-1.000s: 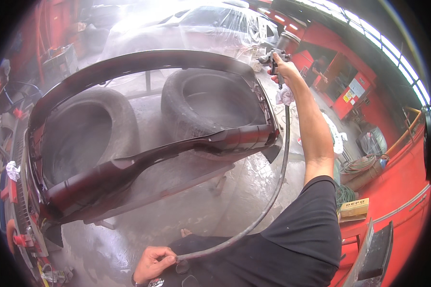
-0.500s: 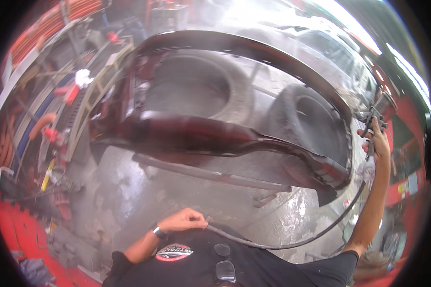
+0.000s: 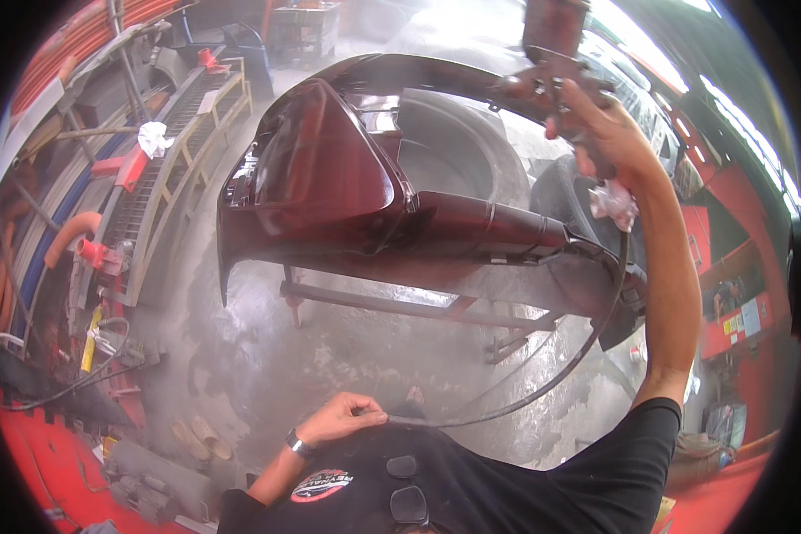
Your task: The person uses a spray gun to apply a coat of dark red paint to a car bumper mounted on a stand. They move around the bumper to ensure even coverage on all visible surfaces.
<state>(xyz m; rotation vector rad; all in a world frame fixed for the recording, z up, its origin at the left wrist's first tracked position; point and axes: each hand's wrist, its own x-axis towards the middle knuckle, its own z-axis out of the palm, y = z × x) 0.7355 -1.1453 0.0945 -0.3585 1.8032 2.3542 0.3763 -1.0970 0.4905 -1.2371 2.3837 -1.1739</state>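
Observation:
Raised at the upper right, my right hand (image 3: 610, 133) is wrapped round the grip of a spray gun (image 3: 556, 76) with a cup on top. The gun is above the far right part of a glossy dark red car bumper (image 3: 329, 169). White wrapping (image 3: 614, 203) covers the gun's lower end, where a dark hose (image 3: 552, 383) joins. That hose loops down and left to my left hand (image 3: 343, 416), which pinches it close to my chest. The bumper rests on a metal stand (image 3: 418, 303), and its middle opening shows the floor side behind it.
Large tires (image 3: 463, 142) stand behind the bumper. A slatted metal rack (image 3: 165, 178) with red fittings and pipes lines the left. On the right are red shelves (image 3: 743, 311). A car (image 3: 632, 98) stands at the back, and mist hangs over the wet-looking floor (image 3: 311, 356).
My right hand has swung up and left with the spray gun, from the bumper's right end. The hose followed. The bumper appears shifted and turned in view. My left hand still pinches the hose.

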